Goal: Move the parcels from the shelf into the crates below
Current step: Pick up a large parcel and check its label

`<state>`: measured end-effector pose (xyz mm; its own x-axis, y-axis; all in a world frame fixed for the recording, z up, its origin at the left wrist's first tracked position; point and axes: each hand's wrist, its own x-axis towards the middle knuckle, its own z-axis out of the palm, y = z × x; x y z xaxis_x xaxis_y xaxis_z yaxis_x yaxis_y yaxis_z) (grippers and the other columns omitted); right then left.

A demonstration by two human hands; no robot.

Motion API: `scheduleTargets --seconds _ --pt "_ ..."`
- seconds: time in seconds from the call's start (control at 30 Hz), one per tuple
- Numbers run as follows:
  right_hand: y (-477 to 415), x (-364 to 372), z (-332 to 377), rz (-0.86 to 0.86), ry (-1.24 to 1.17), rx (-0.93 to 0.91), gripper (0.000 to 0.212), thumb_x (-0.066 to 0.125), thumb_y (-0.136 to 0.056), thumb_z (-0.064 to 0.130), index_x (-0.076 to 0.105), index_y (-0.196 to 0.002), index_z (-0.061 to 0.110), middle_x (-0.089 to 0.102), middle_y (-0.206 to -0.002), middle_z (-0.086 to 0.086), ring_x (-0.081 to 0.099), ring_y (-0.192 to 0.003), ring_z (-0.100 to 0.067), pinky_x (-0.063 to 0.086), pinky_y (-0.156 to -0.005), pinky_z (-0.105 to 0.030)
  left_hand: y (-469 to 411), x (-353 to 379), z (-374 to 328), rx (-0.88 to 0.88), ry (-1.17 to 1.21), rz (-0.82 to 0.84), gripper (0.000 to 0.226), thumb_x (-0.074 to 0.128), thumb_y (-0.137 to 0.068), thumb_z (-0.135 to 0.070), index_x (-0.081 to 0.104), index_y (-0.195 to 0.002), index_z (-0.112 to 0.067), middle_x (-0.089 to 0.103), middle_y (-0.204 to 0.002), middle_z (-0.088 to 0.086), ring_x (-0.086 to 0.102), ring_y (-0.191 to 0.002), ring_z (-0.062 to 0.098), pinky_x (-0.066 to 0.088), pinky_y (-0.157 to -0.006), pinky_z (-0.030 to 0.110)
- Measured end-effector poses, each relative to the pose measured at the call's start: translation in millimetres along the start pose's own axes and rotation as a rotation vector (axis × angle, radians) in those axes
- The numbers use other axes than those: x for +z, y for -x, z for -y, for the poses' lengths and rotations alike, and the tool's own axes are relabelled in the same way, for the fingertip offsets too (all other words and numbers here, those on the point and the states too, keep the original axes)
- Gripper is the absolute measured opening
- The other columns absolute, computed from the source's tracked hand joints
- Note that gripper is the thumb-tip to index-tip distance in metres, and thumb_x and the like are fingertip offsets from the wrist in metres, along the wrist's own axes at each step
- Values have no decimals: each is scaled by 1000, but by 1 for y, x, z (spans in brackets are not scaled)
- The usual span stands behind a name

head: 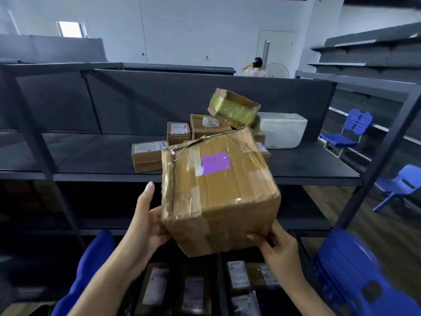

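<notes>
I hold a large taped cardboard parcel [218,192] with a purple label in front of the dark shelf [91,153], tilted. My left hand [148,222] grips its lower left side. My right hand [276,246] supports its lower right corner from below. Behind it on the shelf lie several more parcels: a flat brown box [145,159], a small box [178,131], a box wrapped in yellow tape [233,108] tipped on top of the pile, and a white foam box [282,129]. Below, dark crates [218,281] hold several labelled parcels [193,293].
A dark upright post [385,153] of the shelf frame stands at the right. Blue plastic chairs [348,131] sit at the right, and a blue chair back [355,272] is near my right arm. A person [255,67] stands far behind the shelf.
</notes>
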<state>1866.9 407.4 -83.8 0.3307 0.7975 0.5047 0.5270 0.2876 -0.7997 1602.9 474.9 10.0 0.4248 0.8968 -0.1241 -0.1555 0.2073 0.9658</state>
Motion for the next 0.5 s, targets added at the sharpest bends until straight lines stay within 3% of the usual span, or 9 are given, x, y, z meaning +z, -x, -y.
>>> scheduleTargets --seconds 0.1,0.17,0.27,0.37,0.43,0.5 --pt "5 -6 -3 27 12 11 67 70 -72 56 62 -121 12 68 -99 27 64 -91 8 44 -74 -2 -4 -2 -6 2 -38 20 59 49 -85 -60 70 -113 -14 77 -91 3 73 -83 11 55 -63 18" --pt "4 -11 -4 79 8 9 64 73 -72 52 56 -129 27 65 -113 22 61 -103 4 42 -84 -2 -2 -2 0 6 -66 -9 56 70 -73 -50 72 -106 -5 77 -84 5 74 -73 12 53 -55 16" --pt "-4 -25 6 290 -86 31 82 82 -65 45 44 -138 44 56 -131 25 50 -122 6 38 -97 -7 3 -2 12 56 -88 -6 64 85 -47 -58 76 -96 -17 75 -99 11 74 -85 22 56 -61 21" --pt "-10 -39 34 428 -266 165 79 58 -60 84 55 -128 44 59 -124 31 54 -116 8 43 -91 -8 10 4 24 236 -181 -153 62 84 -40 -62 73 -94 -34 77 -93 0 74 -82 15 55 -59 17" --pt "-13 -43 51 477 -370 284 74 44 -57 93 64 -113 50 64 -115 29 59 -108 9 45 -84 -5 11 8 33 302 -342 -187 71 81 -42 -65 66 -108 -42 74 -100 -11 71 -90 6 55 -66 16" --pt "-16 -43 52 513 -331 327 83 55 -52 90 67 -112 35 70 -110 16 65 -104 0 50 -85 -14 13 8 42 319 -516 -210 97 79 -42 -71 51 -130 -43 69 -114 -18 64 -104 -1 53 -78 16"
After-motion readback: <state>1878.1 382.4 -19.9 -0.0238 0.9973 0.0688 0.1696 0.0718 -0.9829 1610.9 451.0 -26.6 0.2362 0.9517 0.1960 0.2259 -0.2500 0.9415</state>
